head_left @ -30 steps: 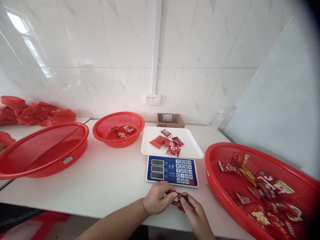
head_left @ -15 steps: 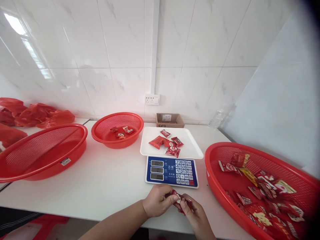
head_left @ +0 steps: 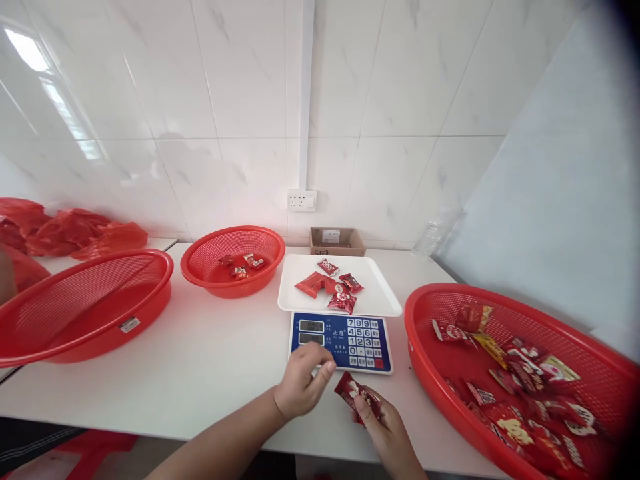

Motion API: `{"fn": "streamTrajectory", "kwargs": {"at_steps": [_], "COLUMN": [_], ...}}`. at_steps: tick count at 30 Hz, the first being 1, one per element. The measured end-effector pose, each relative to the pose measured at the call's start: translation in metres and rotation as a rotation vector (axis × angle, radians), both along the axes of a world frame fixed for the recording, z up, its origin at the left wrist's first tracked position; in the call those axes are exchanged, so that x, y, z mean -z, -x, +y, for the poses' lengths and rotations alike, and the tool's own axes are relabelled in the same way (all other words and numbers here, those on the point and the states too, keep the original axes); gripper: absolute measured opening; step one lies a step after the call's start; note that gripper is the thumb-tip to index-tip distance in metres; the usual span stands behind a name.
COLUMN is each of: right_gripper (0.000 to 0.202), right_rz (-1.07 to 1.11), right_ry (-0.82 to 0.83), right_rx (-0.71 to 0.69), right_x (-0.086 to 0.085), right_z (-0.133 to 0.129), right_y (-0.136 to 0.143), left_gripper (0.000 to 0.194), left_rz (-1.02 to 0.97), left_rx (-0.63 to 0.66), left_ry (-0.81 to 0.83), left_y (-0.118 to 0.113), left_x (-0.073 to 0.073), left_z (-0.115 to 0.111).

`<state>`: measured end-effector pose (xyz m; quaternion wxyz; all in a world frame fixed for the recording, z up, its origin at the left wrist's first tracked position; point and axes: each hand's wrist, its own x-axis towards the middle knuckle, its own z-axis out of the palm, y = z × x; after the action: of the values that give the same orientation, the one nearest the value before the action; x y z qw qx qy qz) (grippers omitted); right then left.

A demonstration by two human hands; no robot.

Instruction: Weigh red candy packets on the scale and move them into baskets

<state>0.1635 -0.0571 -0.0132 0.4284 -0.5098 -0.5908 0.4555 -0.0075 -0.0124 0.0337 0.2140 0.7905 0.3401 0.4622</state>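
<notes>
My right hand [head_left: 393, 427] is closed around small red wrapped candies [head_left: 357, 393] in front of the scale; the thumb lies across the wrappers, and how many there are is hidden. To their left, my left hand [head_left: 305, 380] hangs over the lower left corner of the digital scale [head_left: 340, 363], covering part of its displays. Its fingers are loosely curled with the thumb apart, and I see nothing in it. Several red wrapped candies [head_left: 343, 302] lie on the scale's white tray [head_left: 377, 283].
At the right, a large red basket [head_left: 423, 353] holds many wrapped snacks. A smaller red basket [head_left: 200, 257] with a few candies and another red basket [head_left: 125, 340] are on the left. Behind the scale is a cardboard box [head_left: 353, 241]. Red plastic bags [head_left: 75, 230] lie far left.
My left hand has let go of the candies and moved up and left, over the scale's edge. My right hand keeps hold of them. Part of an arm appears at the far left edge.
</notes>
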Motion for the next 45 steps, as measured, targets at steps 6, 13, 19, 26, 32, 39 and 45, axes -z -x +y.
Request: {"fn": "streamTrajectory", "kwargs": {"at_steps": [6,13,19,26,32,39,45], "right_gripper": [0.041,0.04,0.042,0.045,0.046,0.045,0.041], "right_rz": [-0.001,0.016,0.006,-0.019,-0.024,-0.044,-0.02], "right_ry": [0.007,-0.008,-0.043,0.019,0.121,0.031,-0.014], "right_rx": [0.013,0.031,0.07,0.114,0.091,0.095,0.08], "right_x": [0.004,0.008,0.007,0.007,0.002,0.003,0.009], "right_z": [0.001,0.0,0.0,-0.002,-0.002,-0.002,-0.001], "right_y": [0.002,0.006,0.007,0.002,0.0,0.003,0.004], "left_gripper": [0.036,0.051,0.058,0.06,0.074,0.082,0.072], "left_rz": [0.373,0.717,0.823,0.884,0.885,0.886,0.867], "left_rx": [-0.044,-0.135,-0.044,-0.089,-0.126,-0.122,-0.099], "left_ry": [-0.146,-0.07,0.003,0.102,0.136,0.189,0.174], "left_y": [0.01,-0.011,-0.028,-0.032,-0.022,-0.032,-0.03], "left_x": [-0.062,-0.059,-0.056,-0.059,-0.061,-0.065,-0.062], "left_z": [0.058,0.11,0.121,0.128,0.139,0.168,0.175]}}
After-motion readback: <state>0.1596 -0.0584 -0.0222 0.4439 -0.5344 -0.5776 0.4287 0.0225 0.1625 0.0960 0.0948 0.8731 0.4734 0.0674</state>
